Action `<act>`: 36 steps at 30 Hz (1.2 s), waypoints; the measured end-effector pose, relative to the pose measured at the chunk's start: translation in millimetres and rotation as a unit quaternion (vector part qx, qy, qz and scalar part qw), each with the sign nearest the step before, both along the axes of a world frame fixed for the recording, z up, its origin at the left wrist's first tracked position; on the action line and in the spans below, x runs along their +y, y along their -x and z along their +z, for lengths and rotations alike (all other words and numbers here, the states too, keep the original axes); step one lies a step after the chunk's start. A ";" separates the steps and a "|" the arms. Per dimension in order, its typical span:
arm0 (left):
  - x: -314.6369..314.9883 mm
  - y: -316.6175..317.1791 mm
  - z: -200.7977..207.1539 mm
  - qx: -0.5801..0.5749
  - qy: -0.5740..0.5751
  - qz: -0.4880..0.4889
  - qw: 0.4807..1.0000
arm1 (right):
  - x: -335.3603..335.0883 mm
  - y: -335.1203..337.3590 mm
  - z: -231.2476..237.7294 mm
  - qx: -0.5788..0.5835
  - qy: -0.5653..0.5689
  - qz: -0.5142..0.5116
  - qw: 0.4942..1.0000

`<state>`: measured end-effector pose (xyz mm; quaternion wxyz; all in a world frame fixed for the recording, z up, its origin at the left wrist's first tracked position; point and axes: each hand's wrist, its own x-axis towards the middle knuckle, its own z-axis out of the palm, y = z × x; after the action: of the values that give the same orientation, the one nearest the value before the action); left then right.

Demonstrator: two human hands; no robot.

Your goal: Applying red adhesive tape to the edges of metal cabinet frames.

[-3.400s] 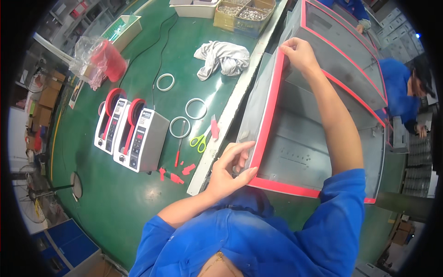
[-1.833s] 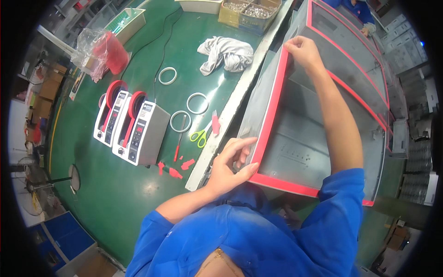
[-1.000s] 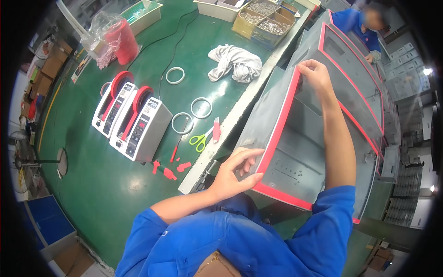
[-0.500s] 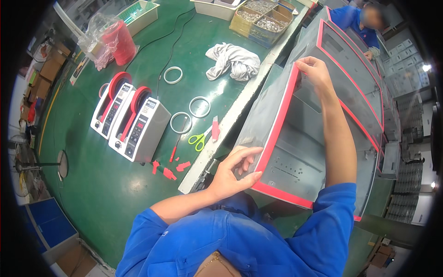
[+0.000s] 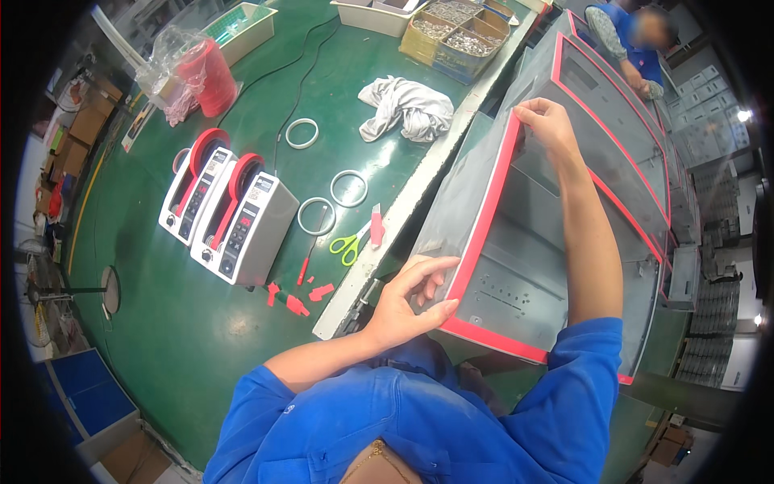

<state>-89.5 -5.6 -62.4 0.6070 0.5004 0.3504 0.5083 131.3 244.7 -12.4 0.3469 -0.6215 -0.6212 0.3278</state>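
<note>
Grey metal housing (image 5: pixel 455 202) sits at the right edge of the green surface (image 5: pixel 201 355), open side facing up. Red strip (image 5: pixel 486 216) runs along its left rim, with more red on the near and far rims.

Right hand (image 5: pixel 550 125): grip narrow, thumb and fingertips pinched at the strip's far corner. Can't tell if it takes in the metal edge too. Left hand (image 5: pixel 413 298): at the near corner, grip part-wide. Index tip at the edge, thumb tip on the red just below it, other fingers curled by the outer wall.

On the surface: 2 white tape dispensers (image 5: pixel 262 218) side by side, red tape loaded. Nearby: 3 pale rings (image 5: pixel 331 189), green-handled scissors (image 5: pixel 355 239), red-handled tool (image 5: pixel 303 270), red scraps (image 5: pixel 321 292). Grey cloth (image 5: pixel 407 109) crumpled farther back; divided box (image 5: pixel 415 48) of small metal parts behind it.

Co-worker in blue (image 5: pixel 617 32) stands beyond the next red-edged housing (image 5: pixel 613 105).
</note>
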 end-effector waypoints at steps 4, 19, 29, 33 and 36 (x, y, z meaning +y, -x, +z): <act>-0.7 0.0 -0.1 0.000 -0.004 0.000 1.000 | -2.4 2.1 1.7 -0.005 -0.007 -0.002 1.000; -2.1 -0.2 1.8 0.005 0.000 0.008 1.000 | 1.5 1.0 -2.5 -0.039 -0.072 -0.033 0.996; -7.1 -3.3 1.2 0.000 0.009 0.015 1.000 | 11.0 -11.0 14.0 -0.022 0.084 0.018 0.996; -8.8 -5.0 -0.2 -0.004 0.017 0.027 0.999 | 9.5 -8.0 13.1 -0.031 0.104 0.048 0.993; -8.2 -7.3 -0.7 -0.023 0.016 0.028 0.999 | 21.9 -13.2 11.8 -0.041 0.106 0.036 0.993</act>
<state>-82.2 -13.8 -63.1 0.6084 0.4687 0.3587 0.5306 144.4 266.6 -0.6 0.2414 -0.6449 -0.6187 0.3783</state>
